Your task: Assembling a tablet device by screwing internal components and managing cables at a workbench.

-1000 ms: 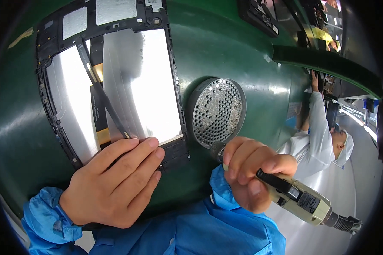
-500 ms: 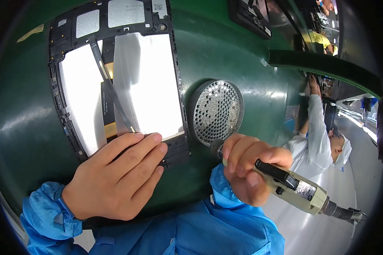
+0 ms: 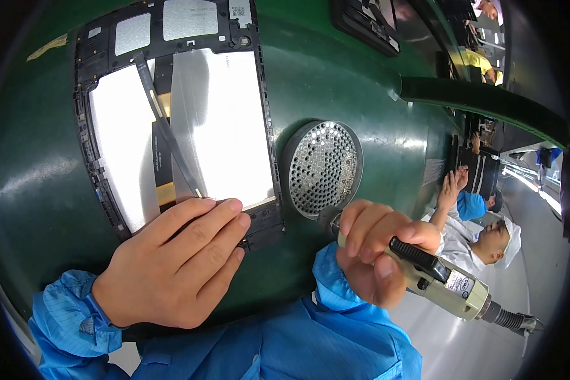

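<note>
A tablet housing (image 3: 221, 126) lies on the green work surface, with two bright silver panels in a black frame. A dark ribbon cable (image 3: 164, 126) runs slantwise across it. My left hand (image 3: 177, 272) rests palm down over its near edge, fingers stretched out beside the cable's lower end. My right hand (image 3: 380, 250) is wrapped round an electric screwdriver (image 3: 446, 282), a beige one with a black lever and a cord at its back end. Its tip end reaches the near rim of a round screw tray (image 3: 287, 166) full of small holes. Whether the bit holds a screw cannot be made out.
A black device part (image 3: 367, 25) lies at the far right of the green surface (image 3: 38, 145). A dark green curved bar (image 3: 481, 98) crosses the right side. Beyond it, a person in a white cap (image 3: 494, 240) works, with another person's blue sleeve (image 3: 472, 204) nearby.
My right hand and the screwdriver have shifted slightly right. My left hand has stayed put. The white-capped co-worker has changed posture, and a blue sleeve now shows behind.
</note>
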A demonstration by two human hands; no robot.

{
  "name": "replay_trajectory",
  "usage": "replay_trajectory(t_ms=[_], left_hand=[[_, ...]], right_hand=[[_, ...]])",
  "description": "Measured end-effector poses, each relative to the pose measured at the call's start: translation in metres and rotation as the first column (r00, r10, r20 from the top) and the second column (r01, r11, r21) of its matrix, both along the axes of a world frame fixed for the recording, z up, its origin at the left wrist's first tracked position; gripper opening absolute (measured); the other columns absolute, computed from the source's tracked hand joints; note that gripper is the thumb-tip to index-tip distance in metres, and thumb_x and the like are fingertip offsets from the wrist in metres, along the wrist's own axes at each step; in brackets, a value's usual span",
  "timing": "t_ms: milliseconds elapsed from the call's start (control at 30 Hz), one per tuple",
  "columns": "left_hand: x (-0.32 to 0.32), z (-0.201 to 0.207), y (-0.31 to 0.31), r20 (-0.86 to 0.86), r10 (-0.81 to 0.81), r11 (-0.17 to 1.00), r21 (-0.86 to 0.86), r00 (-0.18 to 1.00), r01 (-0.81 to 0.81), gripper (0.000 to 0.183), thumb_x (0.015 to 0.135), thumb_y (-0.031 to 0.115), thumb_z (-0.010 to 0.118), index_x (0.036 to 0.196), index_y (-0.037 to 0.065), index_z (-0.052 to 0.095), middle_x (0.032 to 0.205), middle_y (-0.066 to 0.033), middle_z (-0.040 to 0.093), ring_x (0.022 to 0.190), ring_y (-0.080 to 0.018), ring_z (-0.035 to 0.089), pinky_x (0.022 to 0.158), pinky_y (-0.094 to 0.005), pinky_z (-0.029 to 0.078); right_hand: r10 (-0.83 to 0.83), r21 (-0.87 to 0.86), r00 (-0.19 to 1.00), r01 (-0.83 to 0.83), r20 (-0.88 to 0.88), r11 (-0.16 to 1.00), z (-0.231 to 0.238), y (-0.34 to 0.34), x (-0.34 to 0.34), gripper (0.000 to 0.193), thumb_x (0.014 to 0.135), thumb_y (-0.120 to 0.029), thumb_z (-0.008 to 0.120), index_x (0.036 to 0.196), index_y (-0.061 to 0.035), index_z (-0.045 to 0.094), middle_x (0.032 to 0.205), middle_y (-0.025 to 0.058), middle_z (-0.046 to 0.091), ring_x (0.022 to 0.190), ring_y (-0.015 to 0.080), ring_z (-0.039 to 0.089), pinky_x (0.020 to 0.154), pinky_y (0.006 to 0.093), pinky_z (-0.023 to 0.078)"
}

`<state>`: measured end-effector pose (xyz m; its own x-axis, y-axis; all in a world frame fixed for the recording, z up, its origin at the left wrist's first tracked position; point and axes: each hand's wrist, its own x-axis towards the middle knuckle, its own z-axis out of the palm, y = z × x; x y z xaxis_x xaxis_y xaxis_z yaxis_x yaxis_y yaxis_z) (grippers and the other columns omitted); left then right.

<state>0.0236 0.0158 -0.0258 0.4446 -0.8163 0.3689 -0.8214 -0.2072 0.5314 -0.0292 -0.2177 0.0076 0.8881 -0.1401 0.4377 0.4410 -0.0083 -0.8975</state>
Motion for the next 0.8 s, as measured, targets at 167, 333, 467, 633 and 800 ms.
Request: replay_trajectory(t_ms=[167,333,467,633,800], left_hand=[[0.0004,-0.0005,0.0002,-0.003,0.002,1.0,0.003,1.0,-0.002,0.012,0.073,0.007,0.073,0.085,0.006,0.071,0.109,-0.0167,0.066,0.107,-0.0321,0.062,0.096,-0.0425,0.048],[0.0004,-0.0001,0.0007,0.001,0.0,1.0,0.006,1.0,0.0,0.012,0.074,0.008,0.072,0.085,0.006,0.071,0.109,-0.0168,0.066,0.108,-0.032,0.062,0.095,-0.0423,0.048],[0.0003,-0.0005,0.0008,0.004,-0.001,1.0,0.008,1.0,0.0,0.012,0.074,0.008,0.072,0.086,0.006,0.071,0.109,-0.0166,0.066,0.108,-0.0321,0.062,0.096,-0.0423,0.048],[-0.0007,-0.0015,0.0009,0.005,0.01,1.0,0.002,1.0,-0.01,0.013,0.074,0.008,0.072,0.086,0.007,0.07,0.109,-0.0164,0.066,0.108,-0.0321,0.062,0.096,-0.0421,0.048],[0.0007,-0.0012,0.0007,0.0,0.005,1.0,0.005,1.0,-0.005,0.013,0.073,0.008,0.072,0.086,0.006,0.07,0.109,-0.0165,0.066,0.108,-0.032,0.062,0.096,-0.042,0.048]], right_hand=[[-0.018,0.007,0.999,0.018,-0.03,1.0,0.0,0.0007,-0.0002,0.034,0.079,-0.006,0.059,0.111,-0.0025,0.047,0.062,0.0083,0.052,0.054,0.0204,0.053,0.058,0.0391,0.047],[-0.031,0.009,0.998,0.031,-0.054,0.999,0.0007,0.0025,-0.0008,0.034,0.079,-0.007,0.06,0.11,-0.004,0.047,0.062,0.0084,0.052,0.055,0.0209,0.053,0.059,0.0394,0.047],[-0.032,0.007,0.998,0.032,-0.051,0.999,-0.0002,0.0027,-0.0008,0.033,0.08,-0.008,0.061,0.11,-0.0038,0.047,0.062,0.0083,0.051,0.055,0.0209,0.053,0.059,0.0394,0.047],[-0.033,0.0,0.998,0.033,-0.044,0.999,-0.0008,0.0031,-0.0003,0.033,0.081,-0.008,0.06,0.11,-0.0033,0.047,0.062,0.0083,0.051,0.055,0.0211,0.053,0.058,0.0393,0.047],[-0.025,-0.012,0.999,0.024,-0.048,1.0,-0.0008,0.0018,0.0001,0.033,0.08,-0.007,0.059,0.11,-0.0027,0.046,0.063,0.0088,0.051,0.056,0.0212,0.053,0.058,0.0395,0.047]])
